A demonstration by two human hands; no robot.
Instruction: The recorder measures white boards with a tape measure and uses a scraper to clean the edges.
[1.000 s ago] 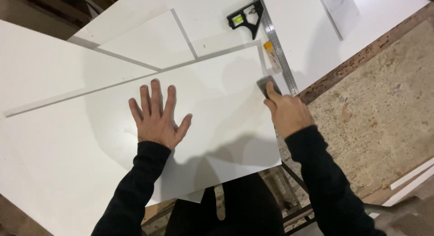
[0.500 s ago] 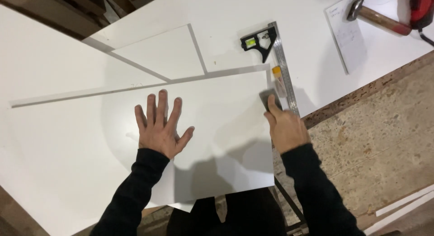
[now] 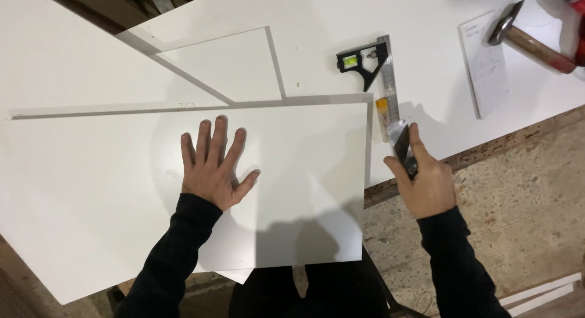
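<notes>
left hand [image 3: 213, 166] lay flat, fingers spread wide, pressing the white panel [image 3: 304, 172] on the counter [image 3: 426, 62]. right hand [image 3: 426, 184] at 3 o'clock gripped a utility knife [image 3: 403, 148] just off the panel's edge, its tip touching the combination square [image 3: 378, 74]. hammer [image 3: 530, 38] sat at 1 o'clock beside a paper sheet [image 3: 487, 68].

The lower part of the grey utility knife [image 3: 403, 148] is hidden inside the closed right hand [image 3: 426, 183], and the lower end of the steel ruler of the black combination square [image 3: 386, 74] is covered by the knife. The wooden-handled hammer [image 3: 529, 40] is cut off by the right edge. The pencil marks on the white paper sheet [image 3: 487, 68] are too small to be made out.
</notes>
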